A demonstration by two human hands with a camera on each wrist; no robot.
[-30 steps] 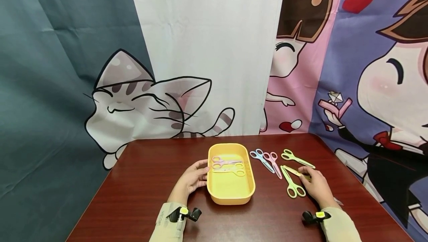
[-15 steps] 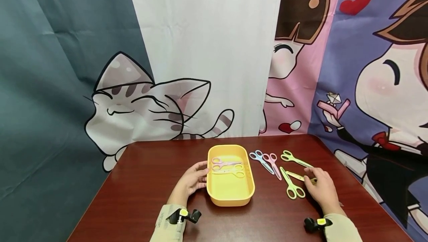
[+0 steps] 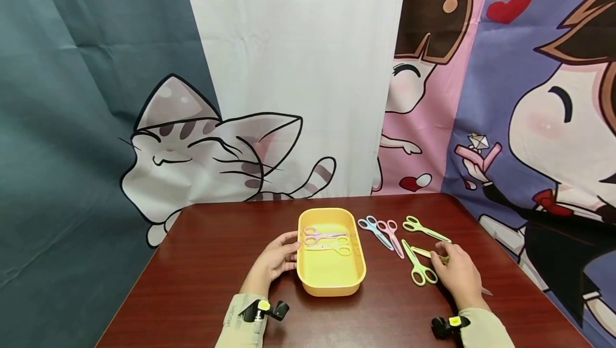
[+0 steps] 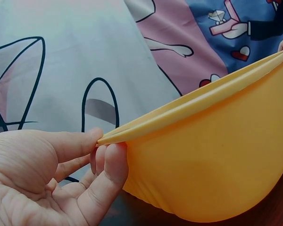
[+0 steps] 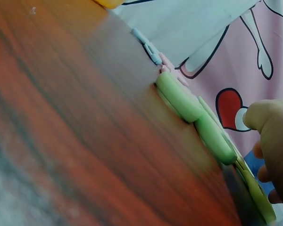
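Note:
My left hand pinches the left rim of a yellow plastic tray, thumb over the edge and fingers below in the left wrist view. Inside the tray lie pink scissors and yellow scissors. On the right, my right hand hovers over another pair of yellow scissors, fingers loosely bent; the right wrist view shows them hanging beside the handles. Green scissors lie just left of this hand. Its palm and part of the yellow pair are hidden in the head view.
Blue scissors and pink scissors lie side by side right of the tray. Another green pair lies farther back. A pale pointed tip shows beside the right wrist. A printed curtain hangs behind the dark red wooden table.
My right hand shifted slightly right and back, then returned leftward over the yellow scissors. The left hand keeps its hold on the tray, and the scissors stay in place.

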